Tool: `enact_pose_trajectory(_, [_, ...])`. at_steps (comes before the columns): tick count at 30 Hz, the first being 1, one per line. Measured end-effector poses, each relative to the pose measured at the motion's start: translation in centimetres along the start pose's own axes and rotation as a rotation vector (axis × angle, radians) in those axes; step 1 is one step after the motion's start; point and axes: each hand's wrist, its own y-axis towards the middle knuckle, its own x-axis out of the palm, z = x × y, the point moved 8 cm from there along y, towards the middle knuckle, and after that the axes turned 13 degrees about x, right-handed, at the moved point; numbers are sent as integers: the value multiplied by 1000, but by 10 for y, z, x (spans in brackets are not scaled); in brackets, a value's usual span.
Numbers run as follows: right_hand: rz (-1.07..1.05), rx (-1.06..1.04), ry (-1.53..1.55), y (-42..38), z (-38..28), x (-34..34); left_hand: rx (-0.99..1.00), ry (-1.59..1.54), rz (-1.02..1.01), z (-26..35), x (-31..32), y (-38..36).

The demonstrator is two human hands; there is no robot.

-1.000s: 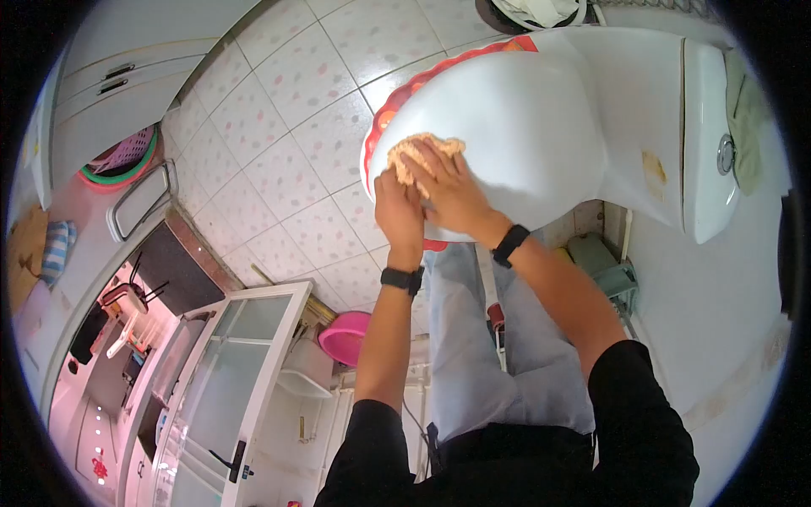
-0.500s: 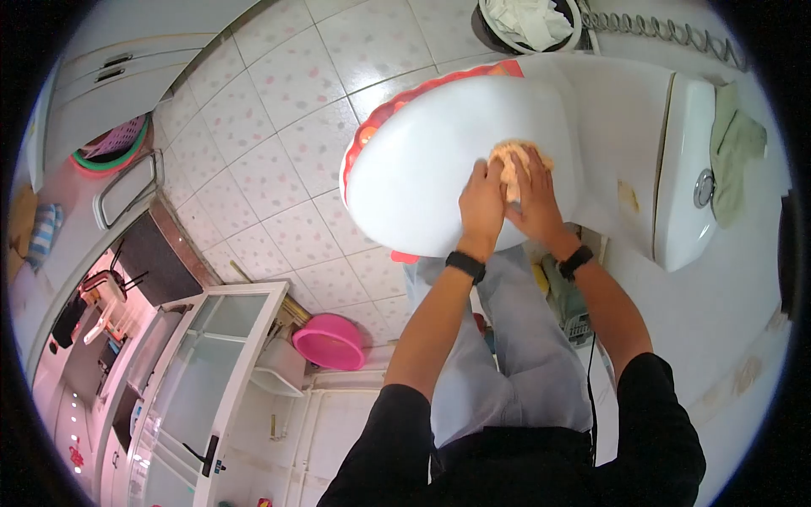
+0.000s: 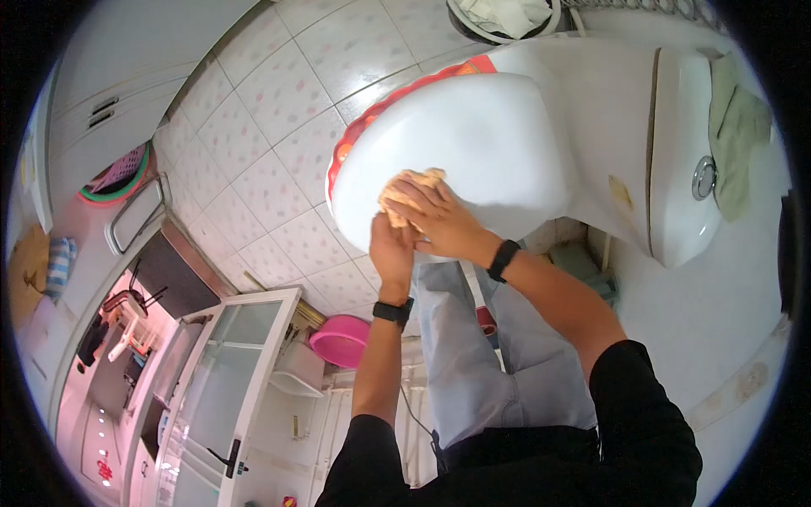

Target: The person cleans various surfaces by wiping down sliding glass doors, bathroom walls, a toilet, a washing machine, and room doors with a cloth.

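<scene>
A crumpled orange cloth (image 3: 399,188) lies on the closed white toilet lid (image 3: 481,135), near the rounded front end. My right hand (image 3: 445,221) presses on it from above, fingers bent over the fabric. Beside it, my left hand (image 3: 392,253) is closed at the cloth's near edge, partly over the lid's rim; its fingertips are mostly hidden. Red patterned trim (image 3: 397,101) shows under the lid along its far side. Each wrist wears a black band.
The white cistern (image 3: 680,152) with a round flush button stands at the right, a green cloth (image 3: 735,135) draped over it. A lined bin (image 3: 507,17) is behind the toilet. A pink basin (image 3: 340,340) sits by the open glazed door (image 3: 228,363).
Both hands and the orange cloth have slid left across the lid, from near the hinge end to the front end. The camera view has shifted slightly.
</scene>
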Motion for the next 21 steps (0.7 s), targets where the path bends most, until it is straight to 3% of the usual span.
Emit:
enact_pose_trajectory(3, [119, -34, 20, 32, -1, -10, 155, 78, 81, 5, -12, 37])
enact_pose_trajectory(5, [184, -39, -3, 51, 4, -23, 77, -4, 76, 7, -9, 63])
enact_pose_trajectory(12, [364, 92, 2, 69, 57, -85, 330, 18, 95, 80, 25, 139])
enact_pose_trajectory(15, [432, 171, 18, 54, 82, -110, 322, 108, -49, 105, 60, 162])
enact_pose_trajectory(21, [486, 319, -17, 7, 137, -135, 376, 220, -153, 167, 115, 149])
